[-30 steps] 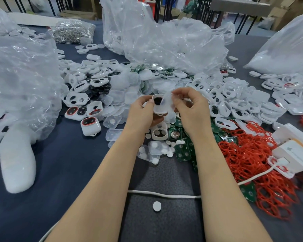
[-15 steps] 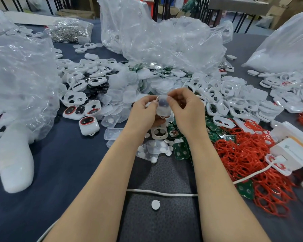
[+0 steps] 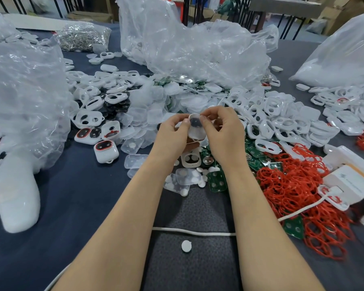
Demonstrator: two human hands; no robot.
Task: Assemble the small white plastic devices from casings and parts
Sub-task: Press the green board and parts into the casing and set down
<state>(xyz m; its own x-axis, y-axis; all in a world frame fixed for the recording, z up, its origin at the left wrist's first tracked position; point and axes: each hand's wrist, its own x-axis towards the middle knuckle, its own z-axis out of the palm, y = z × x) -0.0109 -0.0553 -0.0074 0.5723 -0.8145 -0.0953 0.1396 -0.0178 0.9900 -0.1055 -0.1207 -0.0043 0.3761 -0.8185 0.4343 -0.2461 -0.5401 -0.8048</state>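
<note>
Hands (image 3: 172, 135) (image 3: 223, 133) raised together, fingers (image 3: 204, 122) around casing (image 3: 195, 128).

head cam | faces forward-down | close over table (image 3: 76, 206)

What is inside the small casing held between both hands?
Through the casing's translucent cover, one dark round part shows. The left hand and right hand thumbs cover its edges; anything deeper is hidden.

Dark navy bench (image 3: 72, 206); white casings (image 3: 282, 114) heaped at frame centre — bright red rings (image 3: 292, 185) tangled lower right, green circuit boards (image 3: 216, 181) beside them. Clear, glossy plastic bags (image 3: 187, 43) — silvery metal bits (image 3: 82, 36) upper left.
</note>
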